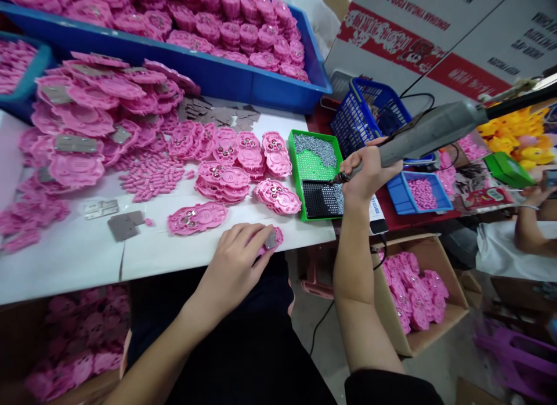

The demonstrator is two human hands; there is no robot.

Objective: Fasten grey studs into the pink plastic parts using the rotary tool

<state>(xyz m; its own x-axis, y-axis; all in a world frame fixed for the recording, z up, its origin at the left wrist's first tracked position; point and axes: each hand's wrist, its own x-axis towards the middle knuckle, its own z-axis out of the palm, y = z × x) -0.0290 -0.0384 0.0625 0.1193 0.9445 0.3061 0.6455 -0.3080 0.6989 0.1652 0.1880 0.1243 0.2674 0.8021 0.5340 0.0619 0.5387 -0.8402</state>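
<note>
My left hand (237, 257) is closed over a pink plastic part (275, 239) at the table's front edge. A grey plate shows on that part, and the fingers hide much of the rest. My right hand (364, 172) grips a grey electric screwdriver (429, 132). The driver's tip (342, 177) is over a black perforated plate (314, 199) filled partly with small screws. That plate lies in a green tray (296, 179) with loose screws (314, 148) behind it. Stacked pink parts (224, 181) with shiny metal bits lie left of the tray, and a single pink part (196, 218) is nearer me.
A long blue bin (261, 83) of pink parts spans the back. Piled pink parts (87, 120), small pink pieces (150, 173) and grey plates (125, 225) lie left. Right are a blue basket (352, 118), a blue tray (398, 205) and a carton (456, 303). Another person's hand (537, 193) shows far right.
</note>
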